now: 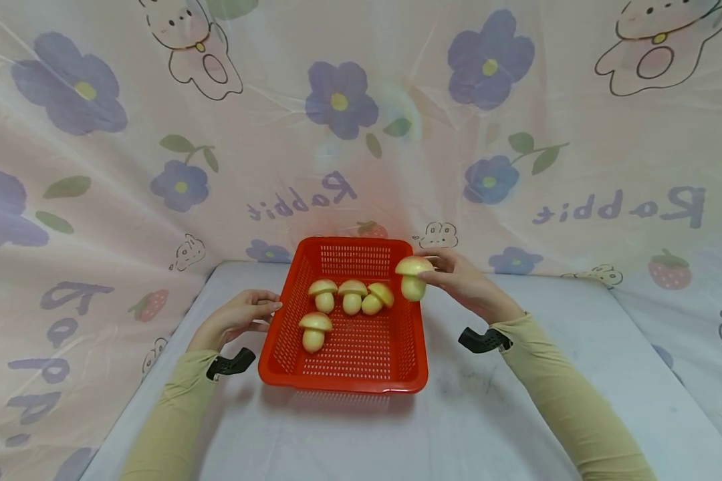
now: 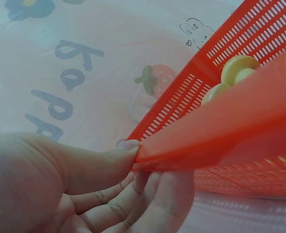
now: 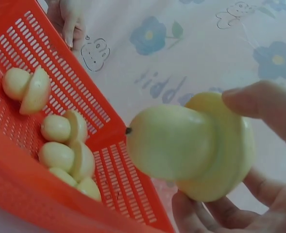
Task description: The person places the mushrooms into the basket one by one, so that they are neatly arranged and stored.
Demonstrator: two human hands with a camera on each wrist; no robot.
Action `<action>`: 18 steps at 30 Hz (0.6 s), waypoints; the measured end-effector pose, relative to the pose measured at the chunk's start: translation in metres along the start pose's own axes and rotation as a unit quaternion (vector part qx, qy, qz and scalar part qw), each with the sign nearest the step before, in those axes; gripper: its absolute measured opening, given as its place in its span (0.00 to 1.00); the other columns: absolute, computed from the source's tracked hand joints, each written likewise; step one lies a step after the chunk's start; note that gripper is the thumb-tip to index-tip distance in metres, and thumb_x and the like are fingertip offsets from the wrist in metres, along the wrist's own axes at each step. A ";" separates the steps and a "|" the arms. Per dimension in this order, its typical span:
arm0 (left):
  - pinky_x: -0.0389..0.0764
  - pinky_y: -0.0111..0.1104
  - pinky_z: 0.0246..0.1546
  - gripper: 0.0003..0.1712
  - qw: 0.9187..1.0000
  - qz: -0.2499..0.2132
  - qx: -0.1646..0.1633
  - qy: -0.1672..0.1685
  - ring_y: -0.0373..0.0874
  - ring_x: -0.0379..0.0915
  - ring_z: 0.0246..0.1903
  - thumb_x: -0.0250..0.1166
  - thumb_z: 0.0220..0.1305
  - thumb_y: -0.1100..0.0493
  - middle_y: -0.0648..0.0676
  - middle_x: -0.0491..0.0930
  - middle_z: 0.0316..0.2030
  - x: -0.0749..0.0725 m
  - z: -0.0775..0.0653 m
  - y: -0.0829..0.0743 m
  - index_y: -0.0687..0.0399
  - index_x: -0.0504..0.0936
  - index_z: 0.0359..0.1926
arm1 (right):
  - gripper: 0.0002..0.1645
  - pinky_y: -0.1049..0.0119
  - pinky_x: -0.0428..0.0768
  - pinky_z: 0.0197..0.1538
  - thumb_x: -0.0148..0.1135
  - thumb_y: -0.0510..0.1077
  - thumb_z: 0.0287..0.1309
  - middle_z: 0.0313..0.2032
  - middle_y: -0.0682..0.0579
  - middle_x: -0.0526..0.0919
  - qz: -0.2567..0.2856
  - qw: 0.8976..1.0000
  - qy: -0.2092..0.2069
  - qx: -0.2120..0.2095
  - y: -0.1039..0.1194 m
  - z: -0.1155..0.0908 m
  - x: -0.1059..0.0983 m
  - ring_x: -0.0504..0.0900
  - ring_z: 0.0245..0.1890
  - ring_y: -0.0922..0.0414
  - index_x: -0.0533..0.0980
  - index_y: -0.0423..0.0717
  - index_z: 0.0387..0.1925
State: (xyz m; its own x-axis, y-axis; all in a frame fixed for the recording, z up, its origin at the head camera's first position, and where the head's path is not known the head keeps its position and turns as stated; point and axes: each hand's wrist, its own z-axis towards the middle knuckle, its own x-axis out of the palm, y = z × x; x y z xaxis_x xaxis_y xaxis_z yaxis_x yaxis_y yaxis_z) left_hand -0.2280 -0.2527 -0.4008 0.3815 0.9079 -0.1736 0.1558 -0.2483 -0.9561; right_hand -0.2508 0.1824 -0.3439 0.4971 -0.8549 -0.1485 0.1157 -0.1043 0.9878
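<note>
A red plastic basket [image 1: 349, 386] stands in the middle of the white table. Its left rim is pinched between the thumb and fingers of my left hand [image 1: 238, 319], as the left wrist view shows up close. In my right hand [image 1: 466, 284] is a yellowish toy mushroom [image 1: 413, 279], gripped by its cap at the basket's right rim. The right wrist view has its stem [image 3: 169, 141] pointing toward the basket. Inside lie several similar mushrooms: a row toward the back, with one tilted mushroom [image 1: 377, 298] at its right end, and a single mushroom [image 1: 315, 332] nearer the front left.
A cloth [image 1: 397, 160] printed with flowers, rabbits and lettering hangs behind the table and along its left side. The white tabletop [image 1: 517, 401] extends on both sides of the basket. Black devices [image 1: 484, 340] are strapped at both wrists.
</note>
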 end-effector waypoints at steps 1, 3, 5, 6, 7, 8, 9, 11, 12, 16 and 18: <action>0.83 0.38 0.38 0.23 1.000 0.000 0.001 0.000 0.45 0.78 0.34 0.56 0.71 0.61 0.58 0.80 0.40 0.000 0.000 0.000 0.76 0.67 0.57 | 0.29 0.49 0.59 0.65 0.63 0.43 0.62 0.57 0.42 0.71 -0.002 1.000 0.005 -0.002 0.001 0.002 0.003 0.69 0.57 0.46 0.66 0.42 0.62; 0.83 0.38 0.38 0.23 1.000 -0.002 0.000 -0.002 0.45 0.78 0.34 0.57 0.70 0.61 0.58 0.80 0.40 0.000 0.000 0.000 0.76 0.67 0.57 | 0.28 0.49 0.61 0.65 0.63 0.42 0.62 0.56 0.42 0.72 -0.004 1.000 0.013 -0.003 0.003 0.005 0.008 0.69 0.57 0.46 0.66 0.41 0.61; 0.83 0.38 0.38 0.23 1.000 -0.001 0.001 -0.001 0.45 0.78 0.34 0.57 0.70 0.60 0.58 0.80 0.40 0.001 0.000 0.000 0.76 0.67 0.58 | 0.27 0.49 0.62 0.64 0.63 0.43 0.61 0.56 0.42 0.72 -0.007 1.000 0.017 0.001 0.004 0.008 0.012 0.69 0.58 0.47 0.67 0.41 0.60; 0.83 0.38 0.38 0.23 1.000 -0.001 0.002 -0.001 0.45 0.78 0.34 0.57 0.70 0.61 0.57 0.80 0.40 0.001 0.000 0.001 0.76 0.66 0.58 | 0.27 0.50 0.63 0.64 0.64 0.43 0.61 0.56 0.43 0.73 -0.007 1.000 0.019 0.003 0.005 0.009 0.014 0.69 0.58 0.47 0.67 0.41 0.59; 0.83 0.39 0.38 0.23 1.000 -0.001 0.003 0.000 0.46 0.78 0.34 0.57 0.70 0.61 0.57 0.80 0.39 0.001 0.001 0.001 0.76 0.66 0.58 | 0.27 0.50 0.63 0.63 0.64 0.43 0.60 0.56 0.43 0.73 -0.010 1.000 0.019 0.005 0.005 0.010 0.017 0.69 0.58 0.48 0.68 0.42 0.59; 0.83 0.39 0.38 0.23 1.000 -0.001 0.002 0.000 0.46 0.78 0.34 0.56 0.70 0.61 0.57 0.80 0.39 0.001 0.001 0.001 0.76 0.66 0.58 | 0.27 0.50 0.64 0.63 0.64 0.43 0.60 0.56 0.43 0.73 -0.011 1.000 0.020 0.006 0.006 0.011 0.019 0.69 0.58 0.48 0.68 0.42 0.58; 0.83 0.39 0.38 0.23 1.000 -0.001 0.003 0.001 0.46 0.78 0.34 0.56 0.70 0.61 0.57 0.80 0.39 0.001 0.001 0.001 0.76 0.66 0.58 | 0.27 0.50 0.64 0.63 0.65 0.43 0.60 0.56 0.43 0.73 -0.013 1.000 0.023 0.006 0.006 0.012 0.021 0.69 0.58 0.48 0.68 0.42 0.58; 0.83 0.39 0.39 0.23 1.000 0.000 0.003 0.001 0.46 0.78 0.34 0.56 0.70 0.61 0.57 0.80 0.39 0.001 0.001 0.001 0.76 0.66 0.57 | 0.27 0.50 0.64 0.63 0.65 0.43 0.60 0.56 0.42 0.73 -0.012 1.000 0.026 0.003 0.007 0.014 0.025 0.69 0.57 0.47 0.68 0.41 0.58; 0.83 0.39 0.39 0.23 1.000 0.000 0.003 0.000 0.46 0.78 0.34 0.56 0.70 0.61 0.57 0.80 0.39 0.001 0.001 0.001 0.76 0.66 0.57 | 0.28 0.49 0.65 0.62 0.65 0.43 0.59 0.55 0.42 0.73 -0.016 0.999 0.027 0.003 0.007 0.015 0.026 0.70 0.57 0.47 0.68 0.41 0.59; 0.83 0.39 0.38 0.22 1.000 -0.001 0.002 -0.003 0.46 0.78 0.33 0.56 0.70 0.61 0.56 0.80 0.38 0.001 0.000 0.001 0.76 0.67 0.57 | 0.29 0.48 0.65 0.62 0.66 0.45 0.59 0.54 0.43 0.75 -0.031 0.999 0.031 0.010 0.006 0.020 0.034 0.72 0.55 0.48 0.67 0.42 0.60; 0.83 0.39 0.38 0.22 1.000 -0.001 0.001 -0.004 0.46 0.78 0.33 0.56 0.71 0.62 0.56 0.80 0.38 0.001 0.000 0.000 0.76 0.67 0.57 | 0.30 0.48 0.65 0.62 0.66 0.46 0.58 0.53 0.43 0.75 -0.036 0.999 0.035 0.019 0.005 0.022 0.037 0.72 0.54 0.48 0.67 0.43 0.60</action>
State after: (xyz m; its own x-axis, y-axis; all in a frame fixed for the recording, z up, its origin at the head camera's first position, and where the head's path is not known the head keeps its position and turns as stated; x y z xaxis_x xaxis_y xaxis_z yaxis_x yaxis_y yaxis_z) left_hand -0.2275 -0.2517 -0.4015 0.3742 0.9111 -0.1727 0.1551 -0.2451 -0.9570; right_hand -0.2510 0.1386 -0.3430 0.5472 -0.8074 -0.2205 0.1211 -0.1843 0.9754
